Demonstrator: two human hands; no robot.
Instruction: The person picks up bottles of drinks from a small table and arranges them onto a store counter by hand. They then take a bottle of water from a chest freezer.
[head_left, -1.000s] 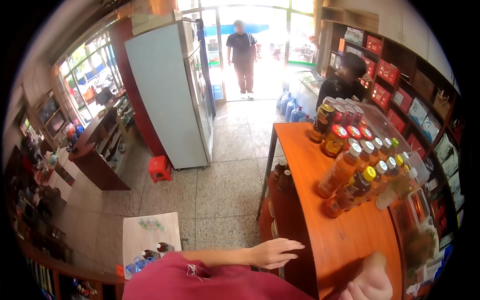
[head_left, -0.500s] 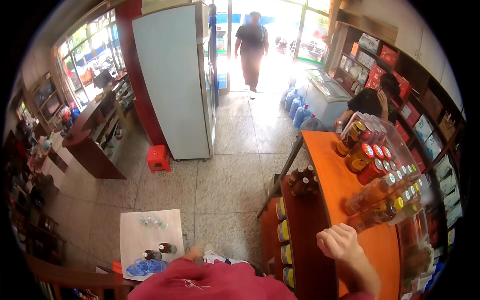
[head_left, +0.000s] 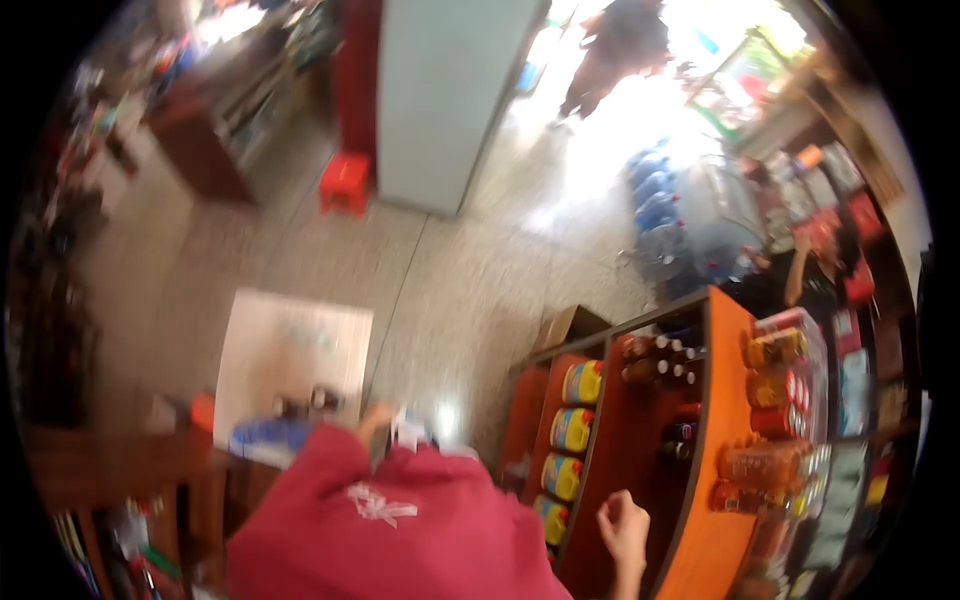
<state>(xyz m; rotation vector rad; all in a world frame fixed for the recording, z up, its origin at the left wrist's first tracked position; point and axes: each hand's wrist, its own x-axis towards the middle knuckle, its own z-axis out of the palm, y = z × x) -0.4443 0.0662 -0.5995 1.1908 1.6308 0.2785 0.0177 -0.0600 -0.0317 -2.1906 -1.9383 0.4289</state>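
Note:
My right hand (head_left: pixel 625 522) is at the lower right, its fingers curled in and nothing visible in them. It is in front of the open side of a shelf unit (head_left: pixel 690 430), near several yellow-labelled jugs (head_left: pixel 571 428) and dark bottles (head_left: pixel 655 360). My left hand (head_left: pixel 376 418) shows only in part and smeared by motion, beside my red shirt (head_left: pixel 400 500) and near the pale table (head_left: pixel 260 340). Two dark bottles (head_left: pixel 324 398) and a blue plastic-looking bundle (head_left: pixel 270 432) lie on that table, close to my left sleeve.
Bottles (head_left: pixel 765 462) and red cans (head_left: pixel 775 420) lie on the orange counter top (head_left: pixel 728 375). A red stool (head_left: pixel 345 183) stands by a tall pale cabinet (head_left: pixel 440 100). Blue water jugs (head_left: pixel 655 200) are near the bright doorway, where a person (head_left: pixel 625 45) stands. Another person (head_left: pixel 815 275) is behind the counter.
The view has tilted and turned, and is blurred. My right hand has dropped from above the counter top to in front of the shelves. The person at the doorway appears nearer.

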